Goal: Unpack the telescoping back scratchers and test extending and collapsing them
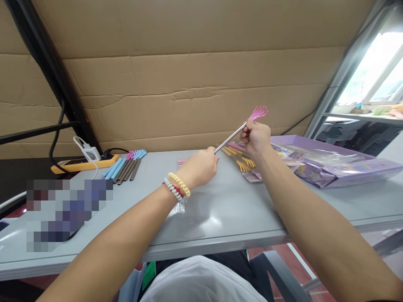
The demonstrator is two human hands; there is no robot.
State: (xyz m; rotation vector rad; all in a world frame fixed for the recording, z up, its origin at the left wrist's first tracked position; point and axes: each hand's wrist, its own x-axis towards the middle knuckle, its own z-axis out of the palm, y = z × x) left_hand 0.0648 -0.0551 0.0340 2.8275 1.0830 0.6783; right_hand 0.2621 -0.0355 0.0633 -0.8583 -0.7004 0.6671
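A back scratcher (pixel 231 137) with a pink claw head and a silver metal rod is held aslant above the table between my two hands. My left hand (pixel 201 167) is closed round its lower end, so that end is hidden. Just below the claw, my right hand (pixel 256 135) pinches the rod. Under my right hand lie several yellow back scratchers (pixel 242 159) and flat packets. A small clear plastic wrapper (pixel 180 207) is partly visible beneath my left wrist.
Further left on the grey table (pixel 236 209) lie several blue and pink back scratchers (pixel 129 167) by an orange power strip (pixel 85 163) with a white charger. A purple tray (pixel 346 176) of packaging stands at right. Cardboard (pixel 189 75) walls the back.
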